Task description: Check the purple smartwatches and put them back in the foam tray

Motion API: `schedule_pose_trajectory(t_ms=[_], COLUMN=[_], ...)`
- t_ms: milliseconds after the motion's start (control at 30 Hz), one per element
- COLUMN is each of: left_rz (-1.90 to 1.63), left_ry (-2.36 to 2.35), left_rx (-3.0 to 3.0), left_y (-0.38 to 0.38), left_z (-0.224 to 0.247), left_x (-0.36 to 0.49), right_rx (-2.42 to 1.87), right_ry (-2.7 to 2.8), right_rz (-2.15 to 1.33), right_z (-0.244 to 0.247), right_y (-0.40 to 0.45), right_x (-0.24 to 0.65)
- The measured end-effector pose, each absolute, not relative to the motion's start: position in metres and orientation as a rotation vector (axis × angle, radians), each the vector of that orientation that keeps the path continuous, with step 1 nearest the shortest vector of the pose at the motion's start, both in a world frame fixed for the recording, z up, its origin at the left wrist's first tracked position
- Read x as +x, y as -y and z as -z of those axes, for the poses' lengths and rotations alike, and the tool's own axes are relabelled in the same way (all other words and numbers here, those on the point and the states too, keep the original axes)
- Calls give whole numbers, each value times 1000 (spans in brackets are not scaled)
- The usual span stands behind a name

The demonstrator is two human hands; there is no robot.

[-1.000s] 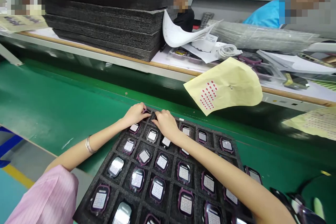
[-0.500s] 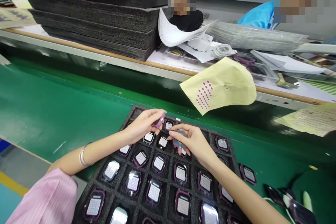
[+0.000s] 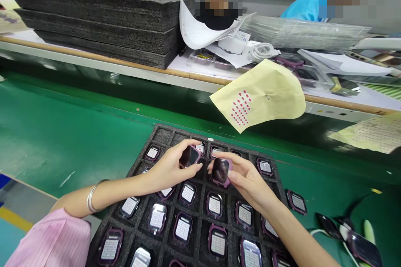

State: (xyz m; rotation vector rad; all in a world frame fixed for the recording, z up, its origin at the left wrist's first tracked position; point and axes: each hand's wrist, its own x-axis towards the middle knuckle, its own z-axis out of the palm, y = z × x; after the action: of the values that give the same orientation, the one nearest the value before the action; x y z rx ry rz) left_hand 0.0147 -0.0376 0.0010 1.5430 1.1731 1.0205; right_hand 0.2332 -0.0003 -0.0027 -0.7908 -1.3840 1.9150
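My left hand (image 3: pixel 173 164) is closed around a purple-framed smartwatch (image 3: pixel 189 157), its dark screen tilted toward me. In my right hand (image 3: pixel 247 175) is a second purple-framed smartwatch (image 3: pixel 220 171), gripped by its edges, dark screen also facing me. Both hands are just above the far half of a black foam tray (image 3: pixel 134 194) divided into square pockets. Several watches sit in the pockets with white printed labels on their screens, such as a labelled watch (image 3: pixel 182 227) near the front. My hands and forearms hide some pockets.
On the green bench (image 3: pixel 62 133), right of the tray, are a loose watch (image 3: pixel 296 201) and dark devices with a cable (image 3: pixel 360 246). Behind runs a shelf with stacked black foam (image 3: pixel 103 21), papers (image 3: pixel 203 35) and a coiled white cable (image 3: pixel 261 51). A yellow sheet (image 3: pixel 266 96) hangs from its edge.
My left hand has lowered slightly and turned its watch from edge-on to screen facing me. The right hand's watch has also turned, showing its dark screen more squarely. The camera view has shifted slightly.
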Motion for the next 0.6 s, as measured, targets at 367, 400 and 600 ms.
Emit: schedule_pose_trajectory(t_ms=[367,400,600], left_rz=[-975,-969,-969], left_ry=[-1178,-1176,-1153], left_rx=[1660,1644,1572], left_y=[46,47,48], left_z=[3,3,8], left_x=[19,19,20], right_rx=[-808,-815,-848], right_ry=[1254,1239,1199], right_rz=[-2042,-2046,-2065], right_z=[8,8,13], right_y=[3,3,3], right_x=[233,233,231])
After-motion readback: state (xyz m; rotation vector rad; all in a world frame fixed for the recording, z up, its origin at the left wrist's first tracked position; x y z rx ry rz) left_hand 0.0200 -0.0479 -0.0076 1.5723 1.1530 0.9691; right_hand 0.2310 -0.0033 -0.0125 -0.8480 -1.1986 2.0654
